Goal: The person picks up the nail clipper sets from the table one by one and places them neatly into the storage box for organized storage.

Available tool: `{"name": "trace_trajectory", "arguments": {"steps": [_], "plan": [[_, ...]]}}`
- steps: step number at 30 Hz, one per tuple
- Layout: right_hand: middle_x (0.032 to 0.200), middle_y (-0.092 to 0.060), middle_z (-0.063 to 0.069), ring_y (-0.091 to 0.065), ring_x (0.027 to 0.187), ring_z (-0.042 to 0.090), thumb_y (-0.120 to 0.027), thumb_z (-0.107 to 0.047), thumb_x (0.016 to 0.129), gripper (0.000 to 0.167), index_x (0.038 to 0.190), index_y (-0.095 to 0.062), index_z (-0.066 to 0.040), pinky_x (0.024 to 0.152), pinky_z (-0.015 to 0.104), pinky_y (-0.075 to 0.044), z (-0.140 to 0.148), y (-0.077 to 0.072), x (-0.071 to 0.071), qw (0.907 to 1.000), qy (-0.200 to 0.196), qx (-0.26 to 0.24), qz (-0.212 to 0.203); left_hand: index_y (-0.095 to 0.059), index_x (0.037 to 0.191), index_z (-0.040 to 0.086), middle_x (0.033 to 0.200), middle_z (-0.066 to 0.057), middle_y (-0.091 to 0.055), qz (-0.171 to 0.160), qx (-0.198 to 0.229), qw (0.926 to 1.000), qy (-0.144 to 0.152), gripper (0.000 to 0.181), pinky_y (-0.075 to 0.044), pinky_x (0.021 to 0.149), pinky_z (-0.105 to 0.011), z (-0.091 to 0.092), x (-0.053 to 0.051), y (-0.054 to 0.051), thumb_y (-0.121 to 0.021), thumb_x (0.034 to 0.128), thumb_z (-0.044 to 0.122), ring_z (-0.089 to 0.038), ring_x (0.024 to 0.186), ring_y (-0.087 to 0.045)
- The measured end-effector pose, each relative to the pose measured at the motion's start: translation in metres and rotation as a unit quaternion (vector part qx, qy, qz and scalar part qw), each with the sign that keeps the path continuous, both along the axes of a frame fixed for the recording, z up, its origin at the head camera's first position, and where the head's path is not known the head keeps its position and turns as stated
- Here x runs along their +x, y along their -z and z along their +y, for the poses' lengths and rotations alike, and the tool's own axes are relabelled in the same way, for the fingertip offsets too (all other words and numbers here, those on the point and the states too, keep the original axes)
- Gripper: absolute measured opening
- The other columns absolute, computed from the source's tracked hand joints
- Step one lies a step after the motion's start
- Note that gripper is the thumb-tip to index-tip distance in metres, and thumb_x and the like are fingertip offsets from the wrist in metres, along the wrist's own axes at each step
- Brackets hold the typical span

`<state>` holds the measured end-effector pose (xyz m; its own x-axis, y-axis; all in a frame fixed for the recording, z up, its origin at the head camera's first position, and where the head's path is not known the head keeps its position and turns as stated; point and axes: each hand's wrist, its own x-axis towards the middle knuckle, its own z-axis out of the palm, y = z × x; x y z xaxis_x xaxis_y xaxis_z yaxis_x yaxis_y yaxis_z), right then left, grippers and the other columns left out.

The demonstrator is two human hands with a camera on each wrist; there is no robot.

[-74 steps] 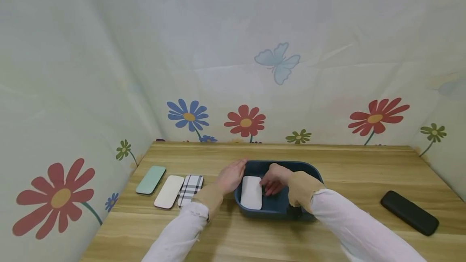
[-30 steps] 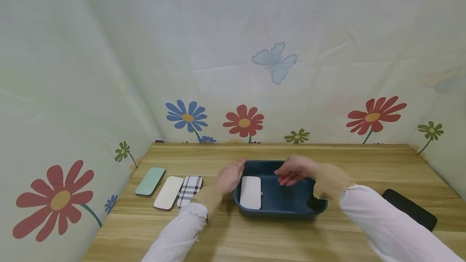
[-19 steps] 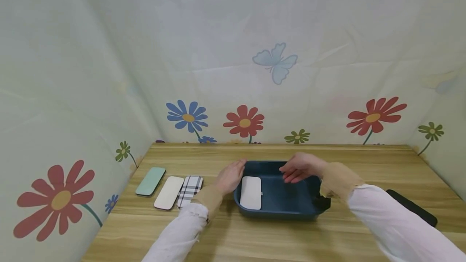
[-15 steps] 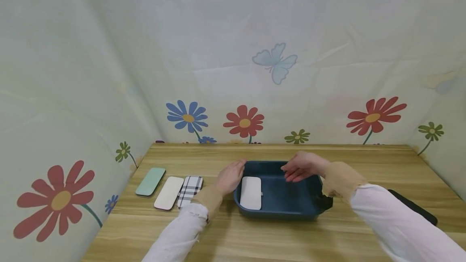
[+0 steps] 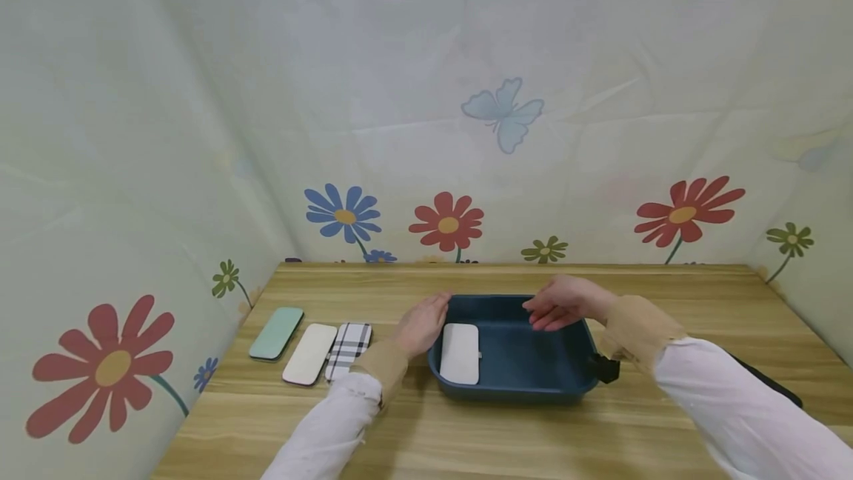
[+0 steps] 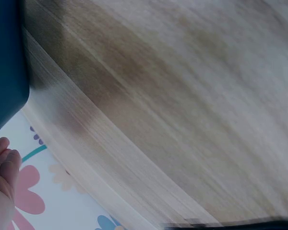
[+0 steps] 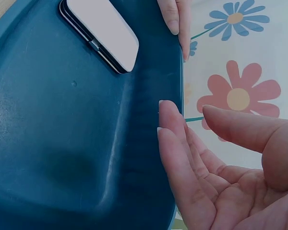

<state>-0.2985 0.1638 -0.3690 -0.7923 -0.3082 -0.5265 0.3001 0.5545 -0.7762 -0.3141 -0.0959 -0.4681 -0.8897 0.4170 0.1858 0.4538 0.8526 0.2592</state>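
Head camera: we see a white clasp case (image 5: 460, 354) lying in the left end of a dark-blue tray (image 5: 509, 393), its long axis running near to far. The left hand (image 5: 421, 326), at the rim just beside it, is nearer; whether it grips, we cannot tell. From the empty right hand (image 5: 563, 302), fingers loosely bent above the tray, the case lies left and nearer the wearer. The right sleeve (image 5: 740, 410) hides most of a black object (image 5: 776, 387).
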Motion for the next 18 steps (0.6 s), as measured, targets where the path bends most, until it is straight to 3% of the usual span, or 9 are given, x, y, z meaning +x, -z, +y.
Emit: {"name": "trace_trajectory", "arguments": {"steps": [18], "plan": [[0.079, -0.066, 0.004, -0.065, 0.069, 0.011, -0.052, -0.019, 0.089, 0.035, 0.111, -0.054, 0.008, 0.067, 0.026, -0.053, 0.019, -0.004, 0.0, 1.0, -0.001, -0.005, 0.008, -0.042, 0.131, 0.006, 0.129, -0.009, -0.05, 0.003, 0.005, 1.0, 0.004, 0.038, -0.038, 0.098, -0.034, 0.0, 0.0, 0.0, -0.036, 0.0955, 0.019, -0.02, 0.118, -0.047]]}}
